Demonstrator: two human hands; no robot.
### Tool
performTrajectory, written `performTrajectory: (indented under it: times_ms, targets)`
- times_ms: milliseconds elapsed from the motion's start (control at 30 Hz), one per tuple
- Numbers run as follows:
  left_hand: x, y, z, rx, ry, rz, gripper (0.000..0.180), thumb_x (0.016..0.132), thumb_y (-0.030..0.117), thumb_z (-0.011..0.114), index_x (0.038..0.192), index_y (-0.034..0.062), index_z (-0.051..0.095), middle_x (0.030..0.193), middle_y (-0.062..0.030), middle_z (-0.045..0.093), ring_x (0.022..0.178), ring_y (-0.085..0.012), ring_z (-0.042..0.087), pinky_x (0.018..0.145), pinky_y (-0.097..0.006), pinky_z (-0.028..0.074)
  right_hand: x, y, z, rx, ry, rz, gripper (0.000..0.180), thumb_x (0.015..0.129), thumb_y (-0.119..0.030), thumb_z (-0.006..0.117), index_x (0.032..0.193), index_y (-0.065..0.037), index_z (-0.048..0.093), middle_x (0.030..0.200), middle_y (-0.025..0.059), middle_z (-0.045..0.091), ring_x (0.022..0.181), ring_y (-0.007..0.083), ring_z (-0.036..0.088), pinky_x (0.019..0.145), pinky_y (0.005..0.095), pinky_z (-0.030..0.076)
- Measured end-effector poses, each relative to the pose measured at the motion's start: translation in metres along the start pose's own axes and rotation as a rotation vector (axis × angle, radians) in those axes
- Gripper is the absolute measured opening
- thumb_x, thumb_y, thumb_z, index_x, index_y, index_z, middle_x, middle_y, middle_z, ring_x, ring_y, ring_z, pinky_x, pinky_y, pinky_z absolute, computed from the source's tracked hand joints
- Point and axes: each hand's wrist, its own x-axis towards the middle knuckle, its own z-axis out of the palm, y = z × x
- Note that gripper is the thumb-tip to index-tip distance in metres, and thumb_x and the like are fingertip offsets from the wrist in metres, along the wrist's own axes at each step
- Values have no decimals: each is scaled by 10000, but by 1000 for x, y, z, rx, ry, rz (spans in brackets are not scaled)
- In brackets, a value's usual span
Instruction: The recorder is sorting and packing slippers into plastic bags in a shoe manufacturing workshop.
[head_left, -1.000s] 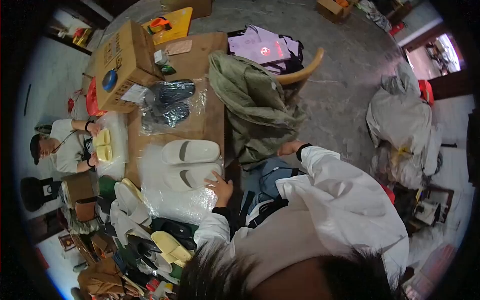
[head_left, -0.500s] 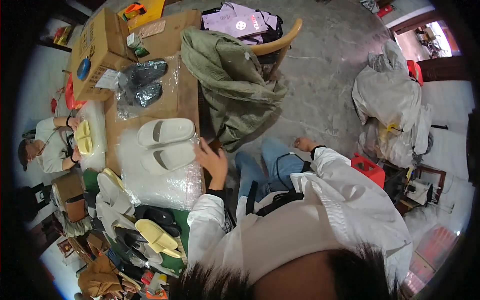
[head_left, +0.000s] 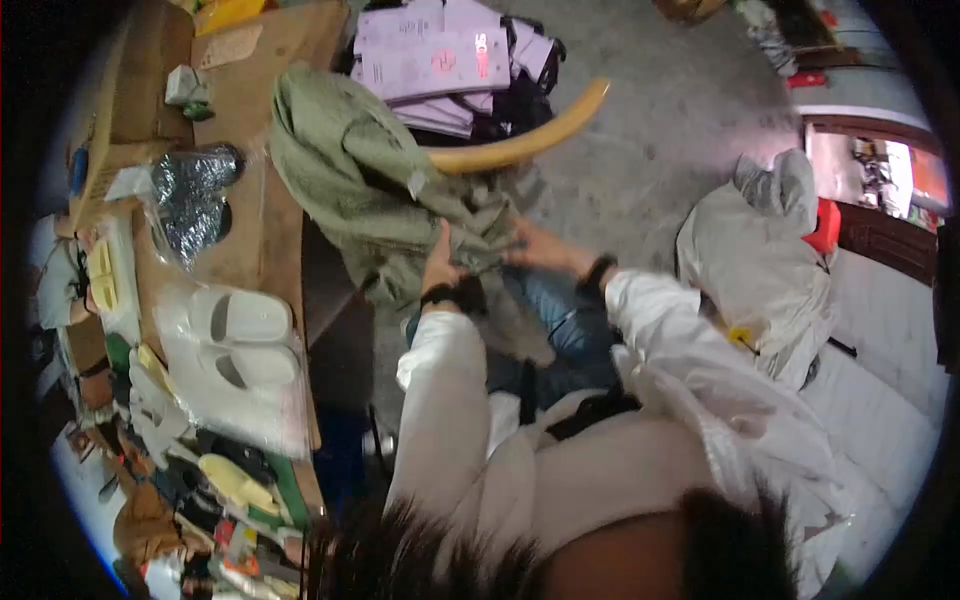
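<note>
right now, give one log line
left hand: at green sack | right hand: at green sack | white slippers: on plastic wrap

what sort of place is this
Probably a small footwear workshop or storeroom: pale slippers lie on clear plastic, a dark pair lies wrapped nearby, and there's a big green sack.

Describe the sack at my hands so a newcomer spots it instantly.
Find the flat brown tabletop on the left. At its right edge, beside a curved tan wooden bar, hangs the crumpled olive-green woven sack, left hand and right hand at its lower right. Its green sets it apart from the flat lilac packages and bulky whitish sack.
</note>
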Motion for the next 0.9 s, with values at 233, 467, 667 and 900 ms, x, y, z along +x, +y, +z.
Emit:
performTrajectory:
  times_ms: [233, 467, 667, 900]
  targets:
    - [-18, -43, -20, -564, 218, 321, 605, 877, 429, 430, 1305, 44, 244, 1300, -148, 352, 1137, -343, 399, 882, -543, 342, 133, -42, -7, -519, -513, 28, 698, 684, -313, 661, 1240, -7, 371, 1128, 179, 528, 999, 294, 524, 874, 353, 389]
    - [-101, -97, -50, -736, 168, 575, 487, 897, 354, 427, 1233, 6, 371, 1204, -114, 467, 1035, -262, 508, 829, -383, 452, 82, -16, -15, -276, -652, -238, 570, 686, -257, 655, 1154, -3, 451, 1035, 178, 571, 963, 263, 544, 857, 326, 399]
    - [-145, -116, -47, 20, 923, 759, 599, 663, -33, 623, 1201, 2, 361, 1132, -154, 478, 1041, -253, 473, 847, -323, 393, 47, -63, -80, -503, -730, -44, 461, 674, -186, 607, 1080, 15, 518, 1000, 96, 599, 870, 187, 570, 759, 299, 443]
    - [-151, -132, -14, 560, 1676, 606, 804, 660, 65, 616, 1344, 177, 209, 1215, -275, 326, 1077, -410, 397, 895, -443, 340, 68, -125, -193, 426, -193, 121, 207, 779, -132, 558, 952, -18, 568, 858, 46, 600, 756, 144, 571, 677, 285, 470]
